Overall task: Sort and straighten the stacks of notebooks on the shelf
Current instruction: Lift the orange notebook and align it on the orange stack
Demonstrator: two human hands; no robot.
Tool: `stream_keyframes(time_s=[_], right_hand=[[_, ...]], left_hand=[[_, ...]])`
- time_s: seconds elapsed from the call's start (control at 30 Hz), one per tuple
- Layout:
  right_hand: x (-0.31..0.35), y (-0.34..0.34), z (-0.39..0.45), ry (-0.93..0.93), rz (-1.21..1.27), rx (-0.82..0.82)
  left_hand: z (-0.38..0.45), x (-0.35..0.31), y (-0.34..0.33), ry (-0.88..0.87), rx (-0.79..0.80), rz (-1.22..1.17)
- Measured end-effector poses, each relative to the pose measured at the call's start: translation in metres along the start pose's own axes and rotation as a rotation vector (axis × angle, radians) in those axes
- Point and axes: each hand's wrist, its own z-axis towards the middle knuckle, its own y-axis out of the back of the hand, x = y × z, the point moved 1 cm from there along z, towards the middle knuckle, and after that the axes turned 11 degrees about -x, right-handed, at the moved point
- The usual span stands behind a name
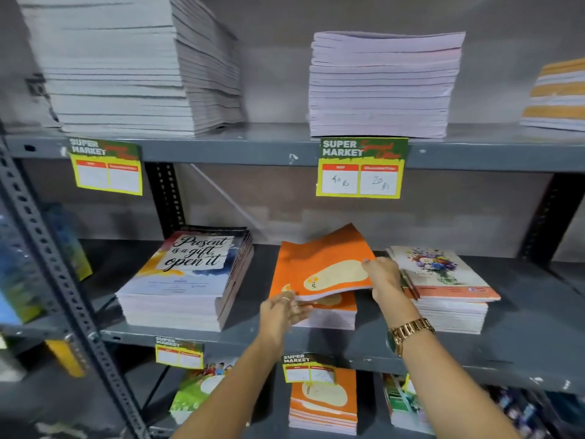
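An orange notebook (329, 264) with a cream oval label is lifted and tilted above a short orange stack (329, 315) on the middle shelf (253, 337). My right hand (384, 278) grips its right edge, thumb on the cover. My left hand (283, 310) holds its front left corner, fingers underneath. Left of it lies a stack topped by a "Present is a gift, open it" cover (186, 280). To the right sits a stack with a flower cover (443, 280).
The upper shelf carries a tall white stack (126, 64), a lilac stack (383, 87) and an orange-striped stack (557, 96). Yellow price tags (361, 167) hang from shelf edges. More notebooks (323, 403) sit on the lower shelf. A slotted metal upright (63, 280) stands at left.
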Motion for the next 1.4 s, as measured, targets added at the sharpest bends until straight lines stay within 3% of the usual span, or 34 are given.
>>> stream_keyframes(time_s=[0.2,0.37,0.57,0.63,0.73,0.8,0.9,1.0,1.07,1.17,1.4], right_hand=[[-0.024,-0.02,-0.007,-0.04,-0.149,0.097],[-0.038,-0.022,-0.01,0.128,-0.427,0.145],[-0.041,-0.026,-0.013,0.317,-0.535,0.106],[-0.039,-0.026,-0.016,0.36,-0.618,0.067],[-0.04,-0.026,-0.023,0.441,-0.761,-0.002],[-0.044,-0.025,-0.026,0.549,-0.755,-0.036],[-0.054,-0.024,-0.026,0.836,-0.66,0.022],[-0.067,-0.022,-0.024,0.974,-0.683,0.188],[-0.077,-0.022,-0.022,0.99,-0.748,0.297],[-0.09,-0.021,-0.017,1.039,-0.834,0.372],[-0.097,-0.022,-0.009,1.109,-0.886,0.352]], left_hand=[[0.022,-0.011,0.015,-0.094,-0.122,0.167],[0.037,-0.011,0.02,-0.149,-0.253,0.325],[0.043,-0.006,0.022,-0.227,-0.341,0.513],[0.042,-0.008,0.021,-0.264,-0.358,0.655],[0.037,-0.011,0.02,-0.482,-0.359,0.979],[0.033,-0.012,0.018,-0.673,-0.307,1.137],[0.036,-0.008,0.016,-0.869,-0.059,1.336],[0.046,-0.002,0.018,-0.89,0.226,1.517],[0.052,0.0,0.022,-0.865,0.323,1.597],[0.058,0.004,0.027,-0.825,0.342,1.6],[0.061,0.009,0.026,-0.87,0.289,1.616]])
